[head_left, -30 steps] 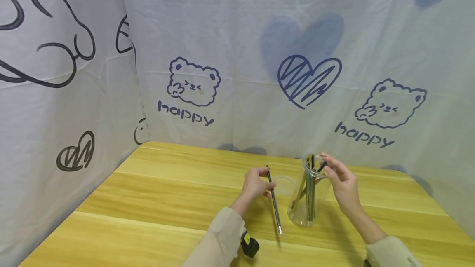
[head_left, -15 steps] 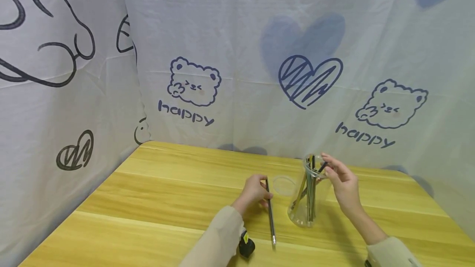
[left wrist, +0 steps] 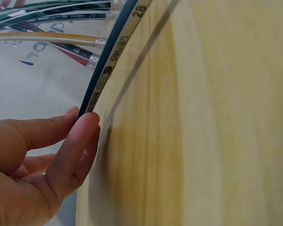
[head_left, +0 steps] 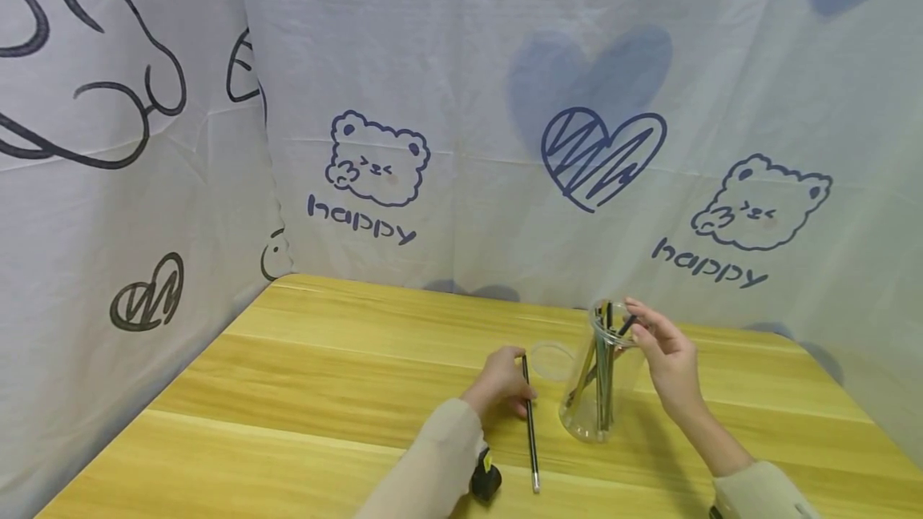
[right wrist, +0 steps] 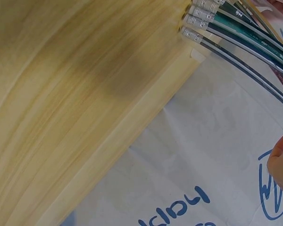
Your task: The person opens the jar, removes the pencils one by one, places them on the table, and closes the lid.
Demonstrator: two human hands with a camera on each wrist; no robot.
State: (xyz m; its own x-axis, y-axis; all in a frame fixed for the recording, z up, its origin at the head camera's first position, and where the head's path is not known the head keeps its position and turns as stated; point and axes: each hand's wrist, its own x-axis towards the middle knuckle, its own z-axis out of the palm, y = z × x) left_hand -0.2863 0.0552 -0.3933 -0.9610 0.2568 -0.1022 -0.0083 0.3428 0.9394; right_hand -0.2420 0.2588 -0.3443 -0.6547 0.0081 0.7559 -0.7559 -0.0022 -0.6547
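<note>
My left hand (head_left: pixel 501 381) pinches a dark pencil (head_left: pixel 532 439) near its upper end between thumb and fingers. That pencil slants toward me low over the table, its eraser end nearest. In the left wrist view the pencil (left wrist: pixel 106 66) carries a pale face printed 2B. To its right stands a tall clear jar (head_left: pixel 576 426), upright, with several pencils (head_left: pixel 602 379) inside. In the right wrist view their eraser ends (right wrist: pixel 198 21) lie at the jar's bottom. My right hand (head_left: pixel 672 367) holds the jar's rim with thumb and fingers, beside a dark pencil tip leaning there.
A clear round lid (head_left: pixel 553 360) lies on the wooden table (head_left: pixel 288 391), behind the left hand and left of the jar. White cloth (head_left: pixel 476 183) with printed bears and hearts hangs along the back and left sides. A black wrist device (head_left: pixel 486 480) sits at the left sleeve.
My left hand has come down and toward me with the pencil, whose eraser end has dropped lower and slightly left in view. The right hand and jar have stayed put.
</note>
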